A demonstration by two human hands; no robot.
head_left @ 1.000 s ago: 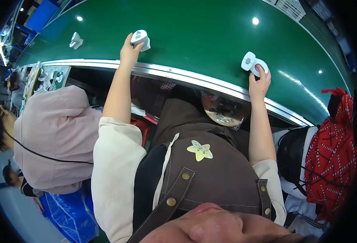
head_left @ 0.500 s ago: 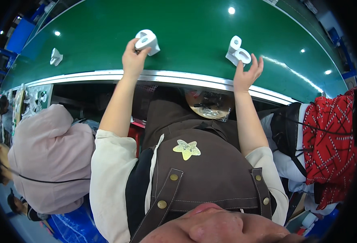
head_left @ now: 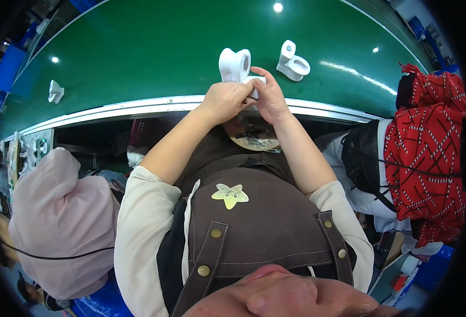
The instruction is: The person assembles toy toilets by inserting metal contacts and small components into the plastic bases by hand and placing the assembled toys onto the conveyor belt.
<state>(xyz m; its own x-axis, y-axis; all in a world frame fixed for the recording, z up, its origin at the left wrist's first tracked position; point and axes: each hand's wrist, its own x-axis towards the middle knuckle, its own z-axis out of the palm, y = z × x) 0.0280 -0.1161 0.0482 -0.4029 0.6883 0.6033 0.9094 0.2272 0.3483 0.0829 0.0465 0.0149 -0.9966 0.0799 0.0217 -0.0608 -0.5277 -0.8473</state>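
Note:
Just above the front edge of the green table, both hands meet on a small white toy toilet (head_left: pixel 234 64), tipped so its bowl opening faces right. My left hand (head_left: pixel 223 101) is closed around its lower left part, fingers toward the right hand. From the right, my right hand (head_left: pixel 270 99) grips the lower block of the toy between thumb and fingers. The fingers partly hide where they touch it. A second white toy toilet (head_left: pixel 294 62), with a small pale patch on its tank top, stands upright on the table, right of and beyond my right hand.
Far left on the green table (head_left: pixel 153 47) is another small white piece (head_left: pixel 55 91). A metal rail (head_left: pixel 132 108) runs along the front edge. Beneath it, a round container (head_left: pixel 256 138) holds dark and clear bits. People sit close by in a pink top (head_left: pixel 64 211) and a red patterned garment (head_left: pixel 428 164).
My left hand has brought its toy toilet rightward and nearer, turning it. My right hand has left the second toy toilet and closed on the held one. The view has shifted slightly.

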